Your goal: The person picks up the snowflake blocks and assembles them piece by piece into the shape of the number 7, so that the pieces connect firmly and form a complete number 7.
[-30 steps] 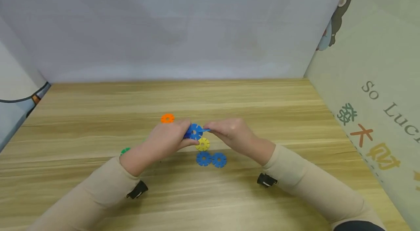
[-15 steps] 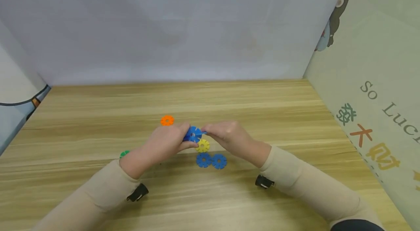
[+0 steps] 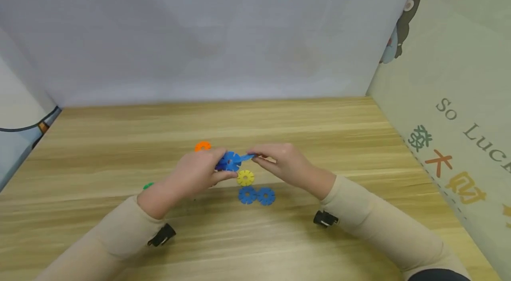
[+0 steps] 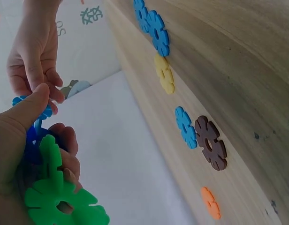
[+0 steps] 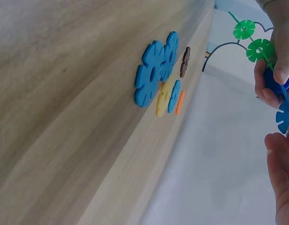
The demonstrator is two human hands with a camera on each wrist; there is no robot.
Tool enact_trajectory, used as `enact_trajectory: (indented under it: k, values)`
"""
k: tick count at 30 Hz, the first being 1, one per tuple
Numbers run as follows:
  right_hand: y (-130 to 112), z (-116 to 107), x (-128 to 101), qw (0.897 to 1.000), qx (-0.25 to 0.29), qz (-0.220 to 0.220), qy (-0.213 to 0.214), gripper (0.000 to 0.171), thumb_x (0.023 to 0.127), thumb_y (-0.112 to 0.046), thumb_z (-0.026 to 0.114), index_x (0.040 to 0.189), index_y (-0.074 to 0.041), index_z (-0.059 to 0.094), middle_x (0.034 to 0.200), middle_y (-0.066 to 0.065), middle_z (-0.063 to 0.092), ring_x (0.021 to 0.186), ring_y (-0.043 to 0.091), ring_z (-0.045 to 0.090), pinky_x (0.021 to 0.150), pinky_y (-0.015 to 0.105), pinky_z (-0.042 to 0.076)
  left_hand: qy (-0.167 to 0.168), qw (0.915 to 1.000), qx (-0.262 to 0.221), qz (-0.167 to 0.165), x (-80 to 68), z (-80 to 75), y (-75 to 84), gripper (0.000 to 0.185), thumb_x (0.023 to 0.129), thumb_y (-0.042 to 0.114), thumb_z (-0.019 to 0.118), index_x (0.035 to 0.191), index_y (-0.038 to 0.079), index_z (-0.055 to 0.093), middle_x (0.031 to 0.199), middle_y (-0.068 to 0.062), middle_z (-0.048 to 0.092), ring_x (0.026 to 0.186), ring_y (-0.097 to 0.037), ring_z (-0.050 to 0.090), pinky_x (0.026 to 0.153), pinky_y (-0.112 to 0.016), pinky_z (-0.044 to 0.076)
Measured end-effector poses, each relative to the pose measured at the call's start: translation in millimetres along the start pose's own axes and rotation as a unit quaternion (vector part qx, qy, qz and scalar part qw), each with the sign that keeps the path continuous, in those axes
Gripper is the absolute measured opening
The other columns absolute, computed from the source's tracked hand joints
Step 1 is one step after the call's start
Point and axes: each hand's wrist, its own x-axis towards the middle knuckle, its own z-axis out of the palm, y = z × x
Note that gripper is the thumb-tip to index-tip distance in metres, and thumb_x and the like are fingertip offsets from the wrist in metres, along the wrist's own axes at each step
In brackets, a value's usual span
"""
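My left hand (image 3: 193,171) grips a joined chain of notched plastic discs, thumb on the near side. In the head view a blue disc (image 3: 232,161) shows at its fingertips. The left wrist view reveals a green disc (image 4: 64,204) below the palm, joined to another green piece, with dark blue discs (image 4: 34,145) partly hidden by the fingers. My right hand (image 3: 284,162) pinches a lighter blue disc (image 3: 247,157), seen nearly edge-on, at the chain's right end. In the right wrist view a green disc (image 5: 244,29) stands at the chain's far end.
On the wooden table (image 3: 319,126) lie a yellow disc (image 3: 245,178), two blue discs (image 3: 265,196) side by side, and an orange disc (image 3: 202,146). A brown disc (image 4: 210,143) rests beside another blue one (image 4: 186,127). Green (image 3: 148,186) peeks out near the left wrist.
My left hand has shifted slightly left with the chain. More of the lighter blue disc shows between the hands, and the right thumb now shows apart from the fingers.
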Motion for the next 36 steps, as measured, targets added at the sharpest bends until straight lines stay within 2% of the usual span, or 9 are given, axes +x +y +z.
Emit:
enact_trajectory:
  k: [5, 9, 11, 15, 17, 21, 27, 32, 36]
  values:
    - [0.8, -0.7, 0.9, 0.999, 0.011, 0.049, -0.017, 0.021, 0.085, -0.001, 0.066, 0.106, 0.001, 0.067, 0.098, 0.01, 0.069, 0.084, 0.015, 0.066, 0.073, 0.018, 0.05, 0.006, 0.9999, -0.012, -0.006, -0.9, -3.7, -1.6, 0.033, 0.085, 0.04, 0.066, 0.078, 0.014, 0.047, 0.058, 0.008, 0.046, 0.046, -0.004, 0.043, 0.045, -0.023, 0.035]
    - [0.3, -3.8, 1.2, 0.989, 0.018, 0.12, -0.09, 0.027, 0.089, -0.008, 0.063, 0.115, 0.0, 0.063, 0.1, 0.008, 0.069, 0.085, 0.015, 0.066, 0.074, 0.023, 0.052, 0.009, 0.9995, -0.027, -0.015, 0.1, -6.3, -3.2, 0.032, 0.086, 0.041, 0.065, 0.079, 0.015, 0.048, 0.058, 0.008, 0.047, 0.046, -0.005, 0.044, 0.045, -0.024, 0.036]
    - [2.2, -3.7, -0.6, 0.975, 0.012, 0.158, -0.156, 0.029, 0.091, -0.013, 0.061, 0.118, -0.001, 0.061, 0.101, 0.006, 0.069, 0.086, 0.014, 0.066, 0.074, 0.024, 0.052, 0.013, 0.9993, -0.029, -0.019, 0.1, -7.7, -4.3, 0.032, 0.086, 0.041, 0.065, 0.079, 0.015, 0.047, 0.059, 0.006, 0.046, 0.047, -0.007, 0.042, 0.045, -0.025, 0.034]
    - [7.9, 1.2, -7.8, 0.935, 0.007, 0.209, -0.285, 0.03, 0.092, -0.017, 0.06, 0.118, -0.001, 0.061, 0.103, 0.007, 0.068, 0.089, 0.015, 0.065, 0.078, 0.027, 0.051, 0.023, 0.999, -0.032, -0.023, -1.0, -10.0, -7.4, 0.034, 0.085, 0.041, 0.066, 0.076, 0.015, 0.046, 0.06, 0.005, 0.044, 0.05, -0.009, 0.039, 0.046, -0.025, 0.032]
    - [9.3, 5.1, -12.1, 0.919, 0.012, 0.221, -0.327, 0.031, 0.091, -0.017, 0.062, 0.116, 0.0, 0.061, 0.106, 0.008, 0.066, 0.092, 0.017, 0.064, 0.081, 0.029, 0.049, 0.027, 0.9988, -0.034, -0.021, -1.5, -10.3, -9.2, 0.034, 0.085, 0.041, 0.066, 0.075, 0.015, 0.046, 0.061, 0.004, 0.044, 0.051, -0.009, 0.039, 0.047, -0.025, 0.032]
    - [10.5, 15.7, -19.9, 0.903, -0.022, 0.214, -0.371, 0.039, 0.086, -0.027, 0.068, 0.116, -0.004, 0.062, 0.104, 0.004, 0.061, 0.09, 0.015, 0.058, 0.08, 0.028, 0.047, 0.024, 0.9983, -0.051, -0.018, -1.9, -11.1, -12.4, 0.033, 0.086, 0.04, 0.066, 0.076, 0.015, 0.047, 0.063, 0.004, 0.045, 0.052, -0.009, 0.039, 0.048, -0.025, 0.033]
    - [1.5, 25.1, -23.8, 0.903, -0.073, 0.19, -0.378, 0.046, 0.078, -0.033, 0.076, 0.116, -0.01, 0.063, 0.091, -0.003, 0.05, 0.075, 0.01, 0.046, 0.067, 0.025, 0.043, 0.004, 0.9968, -0.073, -0.032, -4.4, -12.3, -11.0, 0.032, 0.088, 0.042, 0.062, 0.08, 0.014, 0.048, 0.065, 0.002, 0.047, 0.053, -0.01, 0.04, 0.049, -0.025, 0.035]
    - [-4.8, 25.9, -22.4, 0.908, -0.077, 0.193, -0.364, 0.038, 0.078, -0.024, 0.076, 0.11, -0.007, 0.066, 0.09, -0.001, 0.054, 0.077, 0.011, 0.05, 0.07, 0.026, 0.046, 0.004, 0.997, -0.067, -0.038, -6.0, -13.0, -8.7, 0.032, 0.088, 0.042, 0.063, 0.082, 0.014, 0.049, 0.066, 0.002, 0.048, 0.054, -0.01, 0.041, 0.05, -0.026, 0.036]
    - [-2.7, 26.3, -23.4, 0.91, -0.057, 0.208, -0.355, 0.035, 0.077, -0.022, 0.077, 0.104, -0.004, 0.063, 0.091, 0.001, 0.056, 0.079, 0.013, 0.053, 0.072, 0.028, 0.047, 0.008, 0.9973, -0.063, -0.038, -8.3, -12.4, -6.7, 0.037, 0.087, 0.042, 0.064, 0.104, 0.01, 0.055, 0.075, 0.003, 0.056, 0.06, -0.01, 0.049, 0.054, -0.028, 0.042]
